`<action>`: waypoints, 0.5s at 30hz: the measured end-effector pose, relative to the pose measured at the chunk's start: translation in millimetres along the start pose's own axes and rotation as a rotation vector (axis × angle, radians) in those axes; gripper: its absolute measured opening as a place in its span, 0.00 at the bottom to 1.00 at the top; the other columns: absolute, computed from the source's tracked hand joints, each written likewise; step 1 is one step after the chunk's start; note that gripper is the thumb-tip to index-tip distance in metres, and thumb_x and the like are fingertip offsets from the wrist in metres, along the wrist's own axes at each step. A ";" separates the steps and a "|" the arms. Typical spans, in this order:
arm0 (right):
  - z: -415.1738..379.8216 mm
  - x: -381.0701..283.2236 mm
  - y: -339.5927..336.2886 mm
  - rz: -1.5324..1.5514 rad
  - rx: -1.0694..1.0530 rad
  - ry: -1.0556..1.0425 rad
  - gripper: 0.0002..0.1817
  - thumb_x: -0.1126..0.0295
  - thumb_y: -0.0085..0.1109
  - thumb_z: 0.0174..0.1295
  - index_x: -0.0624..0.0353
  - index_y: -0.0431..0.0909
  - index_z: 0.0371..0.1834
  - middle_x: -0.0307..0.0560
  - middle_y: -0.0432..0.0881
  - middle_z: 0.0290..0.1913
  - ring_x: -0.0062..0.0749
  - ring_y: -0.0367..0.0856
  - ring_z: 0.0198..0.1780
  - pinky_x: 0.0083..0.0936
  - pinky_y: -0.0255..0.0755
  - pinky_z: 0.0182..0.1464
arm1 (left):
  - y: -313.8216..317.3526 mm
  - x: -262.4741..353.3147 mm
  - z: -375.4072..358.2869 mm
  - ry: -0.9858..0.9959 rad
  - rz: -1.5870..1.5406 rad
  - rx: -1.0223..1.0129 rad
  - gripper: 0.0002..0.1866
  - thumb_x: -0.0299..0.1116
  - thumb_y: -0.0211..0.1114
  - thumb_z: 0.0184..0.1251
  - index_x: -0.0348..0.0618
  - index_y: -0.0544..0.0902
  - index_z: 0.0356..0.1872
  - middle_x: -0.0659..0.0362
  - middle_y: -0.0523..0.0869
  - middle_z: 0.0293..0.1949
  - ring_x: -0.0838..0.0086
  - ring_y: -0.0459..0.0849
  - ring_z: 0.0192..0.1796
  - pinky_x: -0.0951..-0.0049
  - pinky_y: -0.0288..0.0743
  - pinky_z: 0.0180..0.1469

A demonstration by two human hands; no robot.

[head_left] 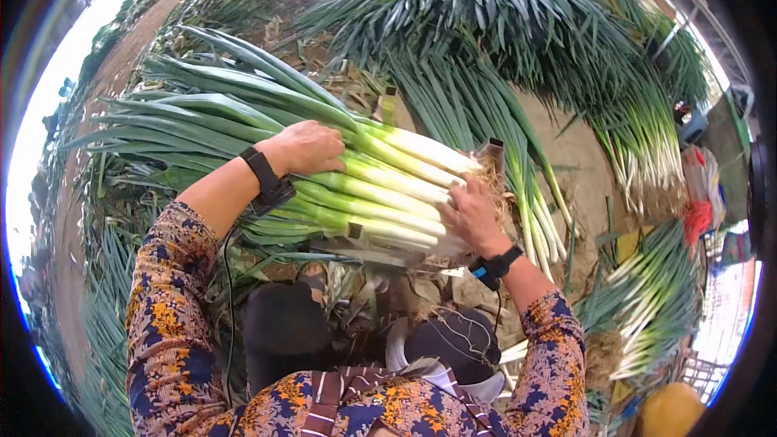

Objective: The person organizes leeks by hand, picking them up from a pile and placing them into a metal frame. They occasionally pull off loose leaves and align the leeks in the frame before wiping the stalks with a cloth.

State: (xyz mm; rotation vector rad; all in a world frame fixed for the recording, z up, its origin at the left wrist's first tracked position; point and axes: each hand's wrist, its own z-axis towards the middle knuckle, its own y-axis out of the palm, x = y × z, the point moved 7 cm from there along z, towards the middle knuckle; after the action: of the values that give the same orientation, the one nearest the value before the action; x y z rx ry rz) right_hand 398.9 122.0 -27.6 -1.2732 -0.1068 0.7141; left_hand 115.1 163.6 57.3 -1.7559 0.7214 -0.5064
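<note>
A bunch of large green onions (380,186) lies side by side across a low metal rack in front of me, leaves to the left and white root ends to the right. My left hand (312,147) is closed over the top of the bunch, where the green leaves meet the pale stalks. At the white ends, my right hand (472,209) has its fingers curled on the stalks beside the tangled roots (495,182). Part of the rack (388,252) shows under the bunch; the rest is hidden.
A long heap of green onions (502,24) lies at the back. Loose green onions (518,154) rest just right of the rack. Another pile (647,299) lies at right, near a red bundle (696,220) and a yellow rounded object (672,411). Leaf scraps litter the ground around my feet.
</note>
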 end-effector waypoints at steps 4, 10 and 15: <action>-3.1 16.7 12.9 0.075 -0.130 0.122 0.21 0.49 0.63 0.63 0.57 0.82 0.45 0.64 0.72 0.65 0.58 0.71 0.63 0.50 0.66 0.64 | 7.3 0.0 7.7 -0.025 0.027 -0.013 0.19 0.50 0.60 0.69 0.41 0.83 0.35 0.53 0.83 0.39 0.56 0.83 0.45 0.57 0.75 0.50; -5.4 31.2 14.9 0.099 -0.243 0.115 0.25 0.44 0.60 0.64 0.56 0.83 0.46 0.59 0.77 0.56 0.56 0.76 0.57 0.48 0.71 0.60 | 4.4 6.4 7.2 -0.033 0.020 0.009 0.22 0.52 0.59 0.70 0.40 0.85 0.34 0.51 0.85 0.38 0.54 0.84 0.45 0.56 0.76 0.50; -13.3 35.0 24.2 0.054 -0.207 0.007 0.23 0.46 0.60 0.64 0.56 0.82 0.46 0.54 0.77 0.49 0.51 0.79 0.50 0.44 0.76 0.53 | 0.3 7.0 4.2 -0.041 -0.055 0.025 0.18 0.48 0.61 0.69 0.42 0.83 0.36 0.51 0.82 0.38 0.54 0.83 0.45 0.56 0.75 0.50</action>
State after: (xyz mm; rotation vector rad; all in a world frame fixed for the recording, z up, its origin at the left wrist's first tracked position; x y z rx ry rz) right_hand 421.9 132.6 -64.3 -1.4808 -0.1435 0.7596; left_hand 122.9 161.6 55.6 -1.7613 0.6369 -0.5128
